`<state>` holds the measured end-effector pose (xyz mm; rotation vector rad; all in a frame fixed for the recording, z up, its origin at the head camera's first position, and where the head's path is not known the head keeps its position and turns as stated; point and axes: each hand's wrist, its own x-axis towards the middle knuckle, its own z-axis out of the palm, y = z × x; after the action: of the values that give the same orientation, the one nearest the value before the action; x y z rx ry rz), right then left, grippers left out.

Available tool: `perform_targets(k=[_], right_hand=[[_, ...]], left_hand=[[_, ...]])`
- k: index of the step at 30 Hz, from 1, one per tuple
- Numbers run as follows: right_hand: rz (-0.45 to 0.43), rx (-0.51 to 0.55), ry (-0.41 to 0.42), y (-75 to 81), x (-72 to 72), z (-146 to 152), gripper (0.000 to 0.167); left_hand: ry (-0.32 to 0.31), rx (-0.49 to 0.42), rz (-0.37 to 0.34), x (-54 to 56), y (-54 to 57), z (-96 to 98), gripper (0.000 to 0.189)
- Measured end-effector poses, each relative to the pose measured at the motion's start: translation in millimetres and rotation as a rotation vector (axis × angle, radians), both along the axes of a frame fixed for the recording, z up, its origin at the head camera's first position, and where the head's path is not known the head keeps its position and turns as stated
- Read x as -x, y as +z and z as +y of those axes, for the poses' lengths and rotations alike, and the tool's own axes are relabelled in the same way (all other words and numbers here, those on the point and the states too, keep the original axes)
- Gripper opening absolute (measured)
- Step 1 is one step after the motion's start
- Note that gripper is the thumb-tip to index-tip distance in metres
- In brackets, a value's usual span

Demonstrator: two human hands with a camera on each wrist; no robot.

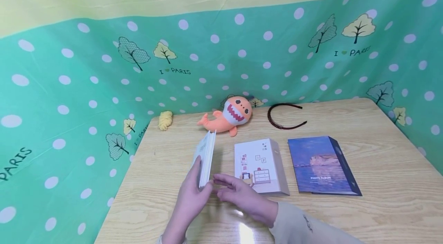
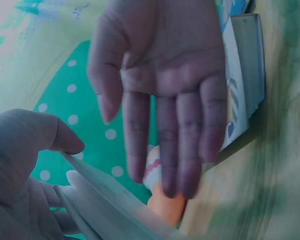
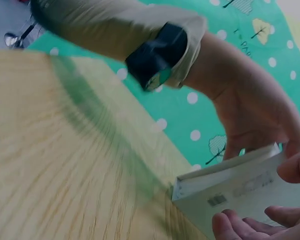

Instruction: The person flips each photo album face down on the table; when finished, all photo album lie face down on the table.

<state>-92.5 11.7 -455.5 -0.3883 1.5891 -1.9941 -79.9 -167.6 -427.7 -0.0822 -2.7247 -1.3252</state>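
My left hand point(image 1: 194, 192) grips a white book point(image 1: 207, 155) near its lower end, with the thumb on one cover; the book stands tilted on edge above the table. In the right wrist view the book's cover point(image 3: 249, 192) shows a barcode, and the left hand point(image 3: 257, 117) holds its upper edge. Close to the book's near end is my right hand point(image 1: 242, 196), holding nothing. Its palm point(image 2: 174, 60) faces the left wrist camera, fingers extended. Whether its fingertips touch the book cannot be told.
On the wooden table point(image 1: 387, 151), a white illustrated album point(image 1: 259, 167) and a blue photo album point(image 1: 318, 165) lie to the right. Farther back are yellow yarn point(image 1: 165, 120), an orange shark plush point(image 1: 228, 115) and a dark headband point(image 1: 273, 121). A green dotted curtain point(image 1: 207, 52) hangs behind.
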Motion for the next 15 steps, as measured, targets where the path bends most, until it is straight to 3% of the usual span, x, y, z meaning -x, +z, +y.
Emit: perform_targets(k=[8,15], right_hand=[[0.047,-0.054,0.037,-9.6,3.9,0,0.070],[0.067,-0.093,0.061,-17.6,5.8,0,0.073]], left_hand=[[0.001,-0.170,-0.043,0.6,7.7,-5.0,0.076],[-0.003,-0.241,-0.025,3.2,10.1,-10.5,0.073]])
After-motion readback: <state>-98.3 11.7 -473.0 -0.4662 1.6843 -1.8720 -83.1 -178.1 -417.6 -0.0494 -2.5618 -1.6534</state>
